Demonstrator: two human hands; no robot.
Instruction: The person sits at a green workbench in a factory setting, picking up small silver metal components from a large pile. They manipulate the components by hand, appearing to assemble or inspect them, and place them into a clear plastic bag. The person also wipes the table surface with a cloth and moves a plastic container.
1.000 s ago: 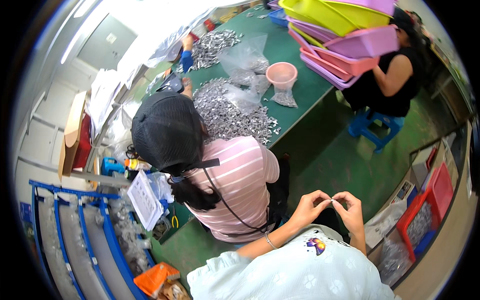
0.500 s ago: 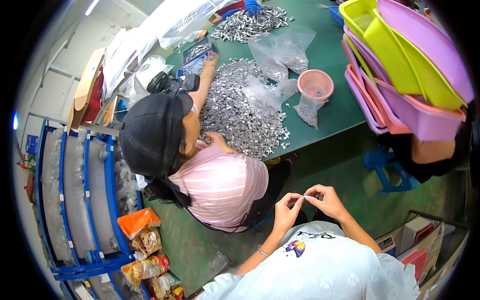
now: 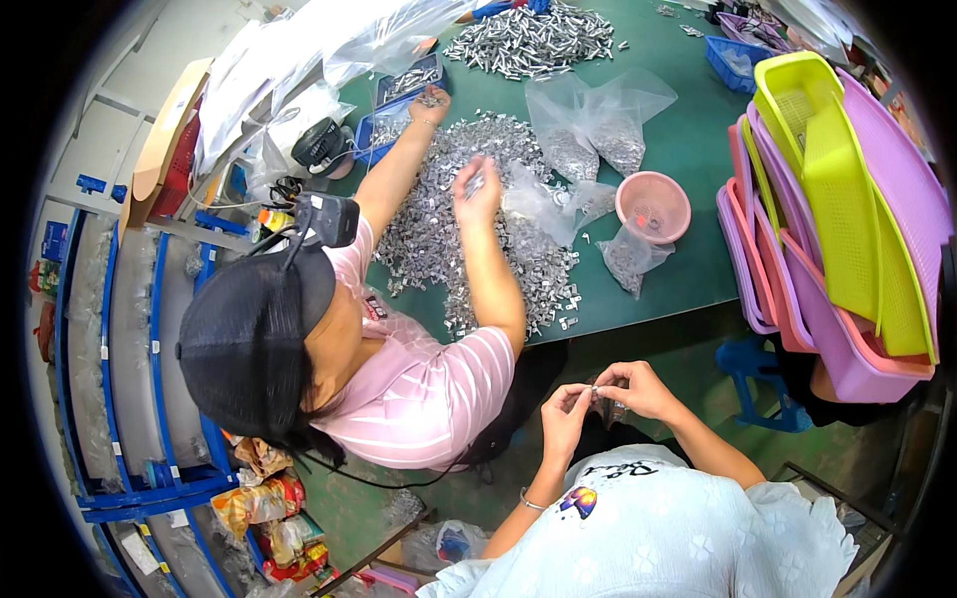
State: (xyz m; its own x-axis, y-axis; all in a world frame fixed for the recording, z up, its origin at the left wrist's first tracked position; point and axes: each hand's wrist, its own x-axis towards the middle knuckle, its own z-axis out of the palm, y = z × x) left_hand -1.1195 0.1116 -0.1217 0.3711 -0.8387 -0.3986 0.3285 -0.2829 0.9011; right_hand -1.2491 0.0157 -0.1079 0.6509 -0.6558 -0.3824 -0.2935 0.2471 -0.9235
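Bright even overhead light, soft shadows, sharp around the fingers, strong fisheye bending, black vignette at rim

clear plastic bags (image 3: pixel 588 125) of small metal parts lie on the green table at about one o'clock, one more slumped bag (image 3: pixel 630 261) just beside the pink bowl. crinkled snack packets (image 3: pixel 261 498) in orange, yellow and red sit on the floor at seven o'clock. a flat brown cardboard piece (image 3: pixel 164 135) leans at ten o'clock. no screens show.
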